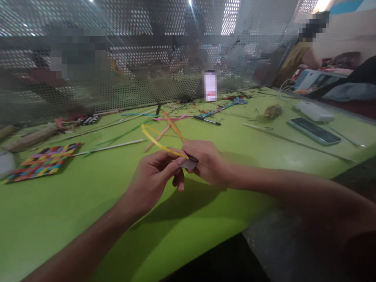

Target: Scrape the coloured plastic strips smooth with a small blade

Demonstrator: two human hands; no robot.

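The fingers (172, 167) of the left hand (147, 178) are closed in a pinch, the thumb laid on top, and a yellow strip (157, 143) is held between them, its loose length arched up and away over the desk (88, 211). The fingers of the right hand (207, 159) are curled shut right beside them, and a small grey piece (188, 164) with a dark part along its upper edge is gripped there; what else is enclosed cannot be told. An orange strip (173, 125) is seen running to the knuckles of the right hand, though whether it is held is unclear.

Just beyond, a pink strip (158, 137) and a green strip (122, 136) are spread on the desk, with a black pen (210, 121) and a blue patterned band (221, 108) farther back. To the left, a woven multicoloured mat (47, 162) is laid flat, near a pale stick (117, 146). To the right, a fuzzy yellowish clump (273, 112), a white device (314, 111) and a dark-screened phone (314, 131) are set out. Another phone (210, 86) is stood upright against a perforated metal screen (141, 84). In the far right corner, a person (307, 55) is partly seen.
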